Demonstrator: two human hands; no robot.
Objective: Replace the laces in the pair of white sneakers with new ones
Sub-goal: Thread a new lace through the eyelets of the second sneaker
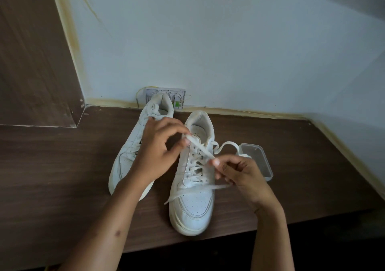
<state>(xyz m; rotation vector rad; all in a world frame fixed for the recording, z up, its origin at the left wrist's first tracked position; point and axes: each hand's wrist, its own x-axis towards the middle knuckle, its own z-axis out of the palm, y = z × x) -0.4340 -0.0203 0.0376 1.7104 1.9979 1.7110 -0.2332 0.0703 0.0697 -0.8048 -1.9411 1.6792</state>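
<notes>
The tabletop (62, 166) looked like dark brown wood-grain laminate, matt, with faint streaks along the grain. The near sneaker (192, 204) had a smooth white leather-like upper with a slight sheen, small perforations on the toe, and a rubbery, off-white sole. The far sneaker (127, 160) showed the same smooth finish and perforations. The lace (201, 148) was flat, woven white cloth, matt. The container (258, 158) was clear, glossy plastic. The wall (229, 41) was matt painted plaster, with yellowish stains along its edges. The panel (31, 52) at left was similar dark wood grain.
</notes>
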